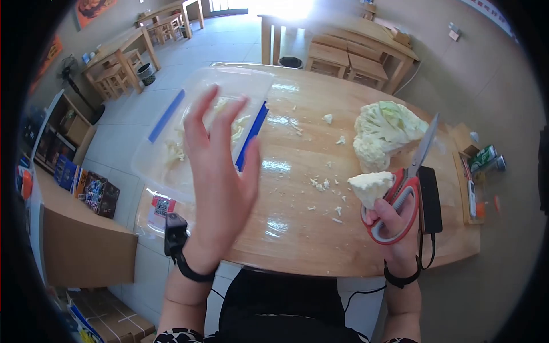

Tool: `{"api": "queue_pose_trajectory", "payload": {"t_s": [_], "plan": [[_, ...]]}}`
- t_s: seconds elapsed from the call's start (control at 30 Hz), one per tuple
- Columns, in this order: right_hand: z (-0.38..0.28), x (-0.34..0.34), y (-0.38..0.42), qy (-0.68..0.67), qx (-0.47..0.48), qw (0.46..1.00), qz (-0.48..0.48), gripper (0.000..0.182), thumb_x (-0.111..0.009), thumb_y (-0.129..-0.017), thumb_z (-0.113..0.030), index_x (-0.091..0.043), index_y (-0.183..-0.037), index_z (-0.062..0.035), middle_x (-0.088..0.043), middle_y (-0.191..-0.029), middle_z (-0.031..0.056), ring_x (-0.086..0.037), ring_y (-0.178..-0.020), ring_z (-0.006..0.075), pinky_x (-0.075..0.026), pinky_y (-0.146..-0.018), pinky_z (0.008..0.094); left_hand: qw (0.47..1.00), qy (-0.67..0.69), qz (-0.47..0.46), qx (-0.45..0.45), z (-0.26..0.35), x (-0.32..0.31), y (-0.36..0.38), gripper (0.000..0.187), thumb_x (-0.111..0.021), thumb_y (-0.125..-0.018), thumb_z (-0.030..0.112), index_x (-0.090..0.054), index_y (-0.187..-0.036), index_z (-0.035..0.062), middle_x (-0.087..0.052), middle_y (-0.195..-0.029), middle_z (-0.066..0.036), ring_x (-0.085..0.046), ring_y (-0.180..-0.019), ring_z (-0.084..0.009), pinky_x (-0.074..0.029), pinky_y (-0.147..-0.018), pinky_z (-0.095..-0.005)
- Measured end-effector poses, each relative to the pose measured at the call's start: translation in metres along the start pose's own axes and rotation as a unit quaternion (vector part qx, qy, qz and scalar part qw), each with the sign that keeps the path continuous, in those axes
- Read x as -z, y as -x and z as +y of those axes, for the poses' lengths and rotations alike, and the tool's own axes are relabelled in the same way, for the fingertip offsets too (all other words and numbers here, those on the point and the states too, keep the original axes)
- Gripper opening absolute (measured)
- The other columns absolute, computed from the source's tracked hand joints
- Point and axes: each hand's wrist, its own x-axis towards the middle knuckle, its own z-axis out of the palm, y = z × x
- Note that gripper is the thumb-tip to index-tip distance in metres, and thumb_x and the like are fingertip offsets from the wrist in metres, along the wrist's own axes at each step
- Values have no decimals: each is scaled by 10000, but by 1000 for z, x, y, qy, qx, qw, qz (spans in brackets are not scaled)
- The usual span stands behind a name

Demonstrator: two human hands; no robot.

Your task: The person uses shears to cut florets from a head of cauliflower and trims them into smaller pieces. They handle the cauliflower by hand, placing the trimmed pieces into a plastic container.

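Observation:
My left hand (220,166) is raised with its fingers apart, holding nothing. It hangs over the right side of a clear plastic box (243,80) with blue side clips, which has some cauliflower pieces (174,151) in it. In my right hand (400,251) are red-handled scissors (424,143), their blades pointing up and away. The same hand also grips a cut cauliflower floret (370,186) beside the scissor handles. Just beyond it, a large chunk of cauliflower (386,131) with pale green stems lies on the table.
Cauliflower crumbs (323,184) are scattered across the wooden table (309,240). A black rectangular device (430,200) with a cable lies right of my right hand. A wooden tray (462,188) and a green can (482,158) are at the right edge. Other tables and stools stand behind.

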Motion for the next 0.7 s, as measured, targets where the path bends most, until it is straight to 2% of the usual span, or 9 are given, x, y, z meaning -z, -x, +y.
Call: {"api": "queue_pose_trajectory", "payload": {"t_s": [0.03, 0.1, 0.13, 0.2, 0.37, 0.43, 0.57, 0.63, 0.7], "plan": [[-1, -3, 1, 12, 0, 1000, -1, 341, -590, -770, -3, -421, -1066, -23, -518, -782, 60, -516, -596, 114, -423, -525, 236, 992, 125, -2, 0, 11, 4, 4, 512, -587, -721, -44, -430, -1203, 23, -386, -1213, -236, -369, -1181, -382, -315, -976, -455], [-2, -4, 2, 51, -4, 999, 0, 295, -623, -765, -19, -444, -999, -31, -522, -766, 46, -517, -596, 88, -416, -516, 211, 939, 300, -168, 30, 41, -4, 13, 489, -608, -775, -8, -438, -1231, 37, -412, -1263, -136, -432, -1158, -221, -411, -889, -325], [-4, -4, 3, 52, -4, 999, 2, 295, -623, -765, -19, -444, -999, -31, -522, -766, 46, -517, -596, 88, -416, -516, 211, 938, 302, -168, 30, 47, -14, 16, 489, -608, -775, -8, -438, -1231, 37, -412, -1263, -136, -432, -1158, -221, -411, -889, -325], [-7, -3, 5, 135, -21, 990, -16, 289, -649, -768, -59, -458, -982, -31, -522, -759, 27, -512, -588, 68, -411, -510, 200, 694, 607, -331, 199, 47, -39, 24, 489, -580, -807, -18, -407, -1261, 34, -432, -1252, -102, -455, -1124, -177, -417, -899, -304], [-18, 17, 22, 173, -11, 985, 23, 296, -678, -746, -82, -471, -954, -41, -510, -775, 0, -500, -636, 46, -404, -533, 187, 668, 674, -260, 177, 38, -56, 29, 509, -561, -817, -37, -373, -1285, 29, -481, -1190, -82, -486, -1076, -147, -441, -876, -272], [-23, 40, 36, 392, 33, 917, -58, 371, -721, -684, -104, -462, -940, -38, -491, -785, 8, -477, -659, 56, -398, -554, 184, 676, 686, -206, 174, 40, -53, 28, 526, -574, -809, -33, -366, -1289, 26, -496, -1166, -83, -494, -1065, -146, -445, -872, -271], [-27, 40, 54, 498, -29, 856, -133, 436, -741, -643, -79, -457, -966, -12, -445, -789, 38, -419, -654, 77, -385, -553, 196, 639, 719, -172, 213, 47, -48, 29, 520, -589, -798, -26, -382, -1272, 25, -486, -1167, -77, -492, -1061, -145, -432, -883, -271], [-25, 31, 55, 457, -68, 881, -96, 414, -726, -628, -113, -463, -939, -36, -419, -752, 9, -389, -641, 73, -352, -555, 200, 624, 733, -172, 210, 50, -50, 32, 516, -592, -794, -27, -387, -1265, 24, -482, -1170, -76, -486, -1066, -143, -425, -887, -269], [-25, 29, 55, 414, -103, 902, -60, 393, -711, -614, -146, -469, -912, -61, -394, -716, -19, -359, -628, 70, -320, -556, 205, 658, 705, -197, 175, 51, -54, 35, 508, -590, -794, -31, -392, -1259, 28, -474, -1165, -69, -473, -1072, -133, -425, -886, -268]]}}
